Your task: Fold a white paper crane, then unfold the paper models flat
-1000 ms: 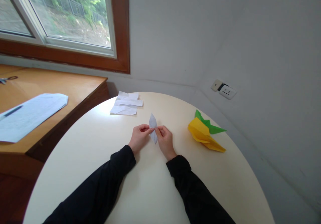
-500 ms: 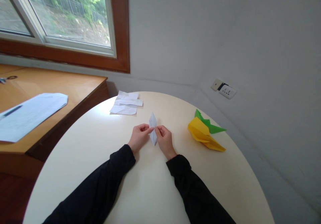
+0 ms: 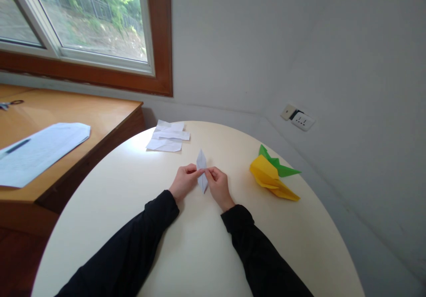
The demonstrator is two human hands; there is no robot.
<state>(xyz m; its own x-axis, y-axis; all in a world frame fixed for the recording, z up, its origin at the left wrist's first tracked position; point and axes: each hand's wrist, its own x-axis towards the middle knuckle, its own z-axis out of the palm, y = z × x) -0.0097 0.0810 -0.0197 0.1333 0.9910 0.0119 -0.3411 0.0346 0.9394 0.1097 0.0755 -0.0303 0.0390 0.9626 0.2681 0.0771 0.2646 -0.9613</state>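
"White folded paper (image 3: 201,158) is what we've got between our fingers here, a slim piece pointed at both ends. What's around it though?"

"Ok so our round table (image 3: 199,252) carries some overlapping white sheets (image 3: 168,142) near its far edge, plus a yellow folded piece (image 3: 266,173) and a green folded piece (image 3: 282,170) over on the right, the yellow one nearer us. On the wooden desk (image 3: 106,106) to the left we've got papers (image 3: 53,150) with a pen (image 3: 18,146) lying on top, and what looks like scissors (image 3: 4,107), cut off by the edge of our view."

"Nice. And where's our little white piece compared to the hands?"

"Right between them, mid-table, one tip aimed away from us and the other towards us. The left hand (image 3: 184,181) comes in from the left with its thumb over the middle; the right hand (image 3: 219,187) is at the right edge, thumb tips almost meeting."

"How closed are we talking?"

"Both pinched, basically closed onto the paper at the fingertips, other fingers curled in. Whether it touches the tabletop, we can't tell."
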